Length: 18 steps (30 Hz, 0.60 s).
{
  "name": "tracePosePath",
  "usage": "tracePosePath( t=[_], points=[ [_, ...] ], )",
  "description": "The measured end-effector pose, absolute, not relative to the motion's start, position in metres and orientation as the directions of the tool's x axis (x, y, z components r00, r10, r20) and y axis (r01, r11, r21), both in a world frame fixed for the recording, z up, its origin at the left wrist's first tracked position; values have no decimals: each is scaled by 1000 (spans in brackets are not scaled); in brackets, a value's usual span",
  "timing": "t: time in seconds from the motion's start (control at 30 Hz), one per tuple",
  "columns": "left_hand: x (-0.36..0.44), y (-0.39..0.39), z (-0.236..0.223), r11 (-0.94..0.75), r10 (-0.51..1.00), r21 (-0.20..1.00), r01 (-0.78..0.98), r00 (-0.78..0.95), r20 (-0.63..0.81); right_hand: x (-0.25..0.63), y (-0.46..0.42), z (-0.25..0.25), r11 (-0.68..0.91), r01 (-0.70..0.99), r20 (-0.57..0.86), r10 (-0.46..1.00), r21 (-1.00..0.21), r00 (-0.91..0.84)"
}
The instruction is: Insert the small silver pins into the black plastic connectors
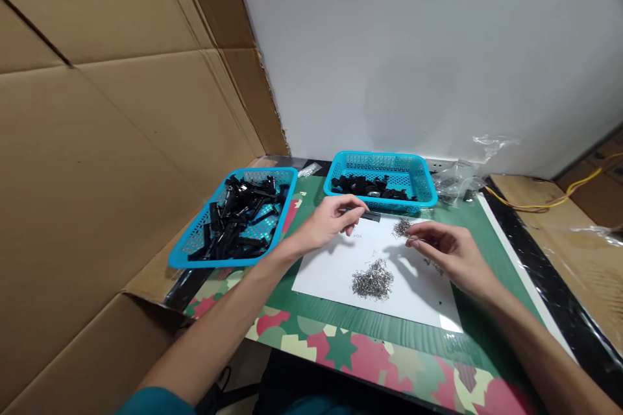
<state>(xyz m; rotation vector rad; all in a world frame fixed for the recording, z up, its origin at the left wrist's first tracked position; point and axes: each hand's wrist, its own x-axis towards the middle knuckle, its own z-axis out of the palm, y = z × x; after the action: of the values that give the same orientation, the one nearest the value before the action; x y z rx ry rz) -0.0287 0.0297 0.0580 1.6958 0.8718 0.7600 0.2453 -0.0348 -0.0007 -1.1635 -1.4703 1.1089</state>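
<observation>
My left hand [338,217] hovers over the upper left of a white sheet [321,272], its fingers curled and the tips pressed together. Close to those fingertips is a flat black plastic piece [372,216]; whether they touch it I cannot tell. On the sheet's right side, my right hand [445,249] is in a pinch beside a small pile of tiny metal parts [402,227]. Anything between its fingertips is too small to make out. A larger pile of tiny metal parts [373,280] lies between the hands, nearer to me. More small bits lie partly hidden beneath my right hand.
A blue basket [287,207] of long black plastic parts stands at left, by a cardboard wall [121,130]. Behind the sheet is another blue basket [426,175] with black pieces. Clear plastic bags [457,181] and a yellow cable [567,194] lie at right.
</observation>
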Motion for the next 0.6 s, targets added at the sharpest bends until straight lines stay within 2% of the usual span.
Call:
tracePosePath(
  t=[0.07,0.2,0.3,0.47,0.6],
  points=[
    [-13,29,42,-232,838,944,233,540,72,245,-34,-2,133,125,117,985,-983,-127],
    [-2,21,23,-442,791,833,333,583,187,245,-32,-2,72,112,55,988,-991,-146],
    [-4,16,16,-559,722,762,327,644,253,246,-31,1,46,169,22,990,-985,-142],
    [-5,12,4,-662,615,692,288,737,281,246,-31,7,36,292,-13,986,-956,-167],
    [-3,11,-4,-699,610,661,275,711,349,246,-33,11,34,364,-31,984,-931,-174]
  ],
)
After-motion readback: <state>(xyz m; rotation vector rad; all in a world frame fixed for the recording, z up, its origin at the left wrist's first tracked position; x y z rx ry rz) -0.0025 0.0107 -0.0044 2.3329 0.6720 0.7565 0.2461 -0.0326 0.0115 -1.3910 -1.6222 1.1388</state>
